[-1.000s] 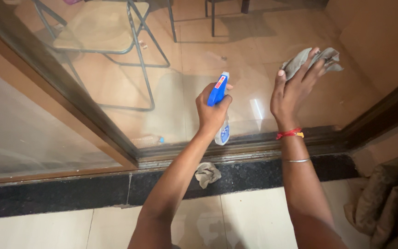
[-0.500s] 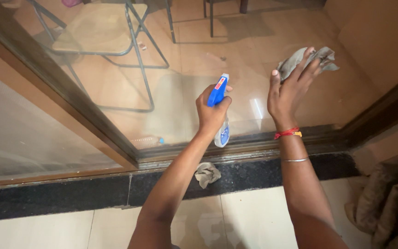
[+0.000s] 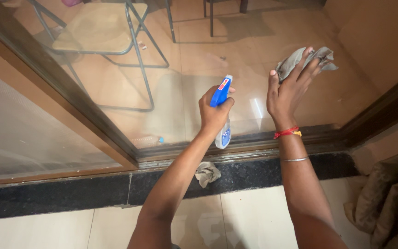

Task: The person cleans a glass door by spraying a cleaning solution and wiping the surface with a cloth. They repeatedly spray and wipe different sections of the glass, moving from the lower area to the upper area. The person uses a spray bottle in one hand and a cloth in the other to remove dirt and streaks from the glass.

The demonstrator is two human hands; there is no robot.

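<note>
1. The left hand (image 3: 214,113) is clenched around the neck of a clear plastic spray bottle with a blue trigger head (image 3: 220,92), its nozzle turned toward the large glass door pane (image 3: 199,60) in front of the person.
2. The bottle's pale body hangs down below the fist, its lower end just above the brown door frame rail (image 3: 254,147).
3. The right hand (image 3: 287,94) presses a crumpled grey cleaning cloth (image 3: 307,57) flat against the glass, fingers spread over the cloth and palm open.
4. The cloth sits up and to the right of the spray bottle, well apart from it, near the right-hand upright of the frame.
5. The right wrist wears a red thread band (image 3: 287,133), and a thin silver bangle (image 3: 295,160) lies lower on the forearm.
6. A second small crumpled grey rag (image 3: 207,174) lies on the dark speckled stone sill (image 3: 70,198), just below the left forearm.
7. Cream floor tiles (image 3: 249,221) run along the near side of the sill.
8. Through the glass, a metal-framed folding chair with a pale seat (image 3: 102,27) stands on a tan floor, and a small clear bottle with a blue cap (image 3: 148,140) lies close to the frame.
9. Brownish bunched fabric (image 3: 388,203) sits at the lower right edge.
</note>
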